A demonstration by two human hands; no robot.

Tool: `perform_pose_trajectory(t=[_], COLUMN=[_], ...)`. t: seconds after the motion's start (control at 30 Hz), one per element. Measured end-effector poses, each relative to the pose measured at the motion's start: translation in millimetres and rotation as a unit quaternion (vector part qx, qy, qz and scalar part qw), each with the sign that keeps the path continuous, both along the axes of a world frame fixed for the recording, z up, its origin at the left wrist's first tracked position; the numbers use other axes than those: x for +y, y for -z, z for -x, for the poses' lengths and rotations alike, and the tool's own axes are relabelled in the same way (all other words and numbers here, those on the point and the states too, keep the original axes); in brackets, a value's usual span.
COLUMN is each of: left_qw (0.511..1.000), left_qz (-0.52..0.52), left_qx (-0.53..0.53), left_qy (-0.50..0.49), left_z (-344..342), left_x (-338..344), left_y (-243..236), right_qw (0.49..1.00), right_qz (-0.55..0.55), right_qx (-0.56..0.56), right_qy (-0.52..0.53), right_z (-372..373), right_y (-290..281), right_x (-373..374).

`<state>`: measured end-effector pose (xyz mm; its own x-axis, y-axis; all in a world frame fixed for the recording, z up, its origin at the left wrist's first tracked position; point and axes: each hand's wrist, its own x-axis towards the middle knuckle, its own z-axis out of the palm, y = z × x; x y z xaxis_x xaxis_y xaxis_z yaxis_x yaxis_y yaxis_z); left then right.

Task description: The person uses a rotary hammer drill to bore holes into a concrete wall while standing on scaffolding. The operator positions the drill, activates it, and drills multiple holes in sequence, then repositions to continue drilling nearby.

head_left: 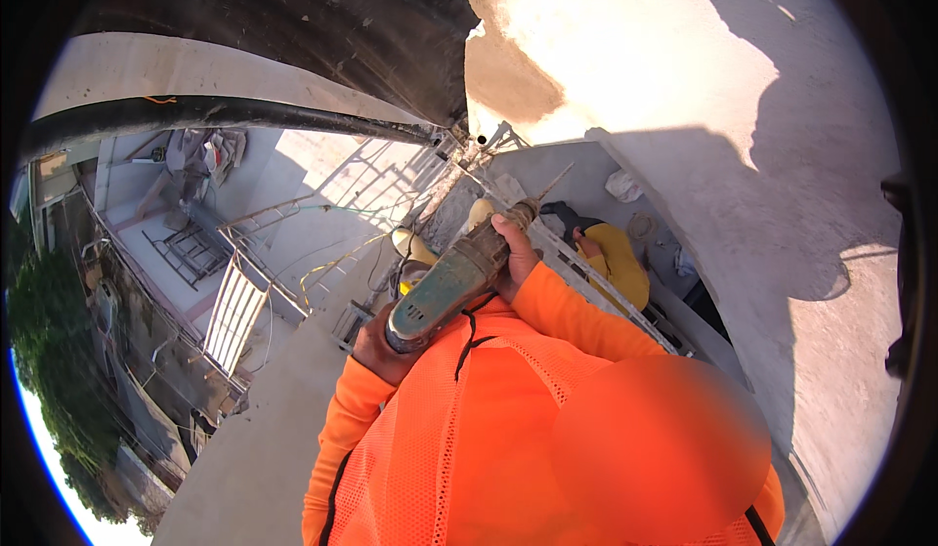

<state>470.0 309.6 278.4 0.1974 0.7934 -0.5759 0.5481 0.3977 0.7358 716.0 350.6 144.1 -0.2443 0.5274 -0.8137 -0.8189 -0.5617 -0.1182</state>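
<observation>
A dusty green and grey power drill (445,287) lies slantwise in front of my orange vest, its body tilted up to the right. Out of its front end sticks a thin bit (555,183), apart from any surface that I can make out. My left hand (379,349) is closed around the rear end of the drill; most of its fingers are hidden behind the housing. Near the front, my right hand (515,253) grips the body with the thumb laid along its top. A black cord (465,346) hangs against my vest beside the drill.
Below on the right, a person in a yellow top (620,265) crouches near scaffold rails (606,292). A pale wall (674,77) rises on the right. A black pipe (234,113) runs across the left. Far below lie a ladder (186,253) and a slatted panel (234,316).
</observation>
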Motion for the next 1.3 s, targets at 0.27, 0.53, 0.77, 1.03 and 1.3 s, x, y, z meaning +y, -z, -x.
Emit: perform_pose_trajectory(t=[0.27,0.53,0.77,1.03,1.3], left_qw=[0.999,0.997,0.997,0.996,0.981], left_qz=[0.037,0.071,0.076,0.033,0.045], left_qx=[0.011,-0.040,-0.008,0.038,0.042], left_qy=[-0.026,-0.006,0.004,0.076,0.182], left_z=[-6,-11,-12,21,45], left_x=[-8,-12,-1,10,38], left_y=[-1,13,5,16,16], right_qw=[1.000,1.000,0.998,0.986,0.973], right_qz=[0.016,0.008,0.032,0.104,0.175], right_qx=[0.019,0.024,-0.017,-0.105,-0.112], right_qy=[0.003,0.005,0.050,0.078,0.106], right_z=[-6,-20,-9,32,51], right_y=[11,9,12,33,45], right_x=[-10,-29,-33,-32,-36])
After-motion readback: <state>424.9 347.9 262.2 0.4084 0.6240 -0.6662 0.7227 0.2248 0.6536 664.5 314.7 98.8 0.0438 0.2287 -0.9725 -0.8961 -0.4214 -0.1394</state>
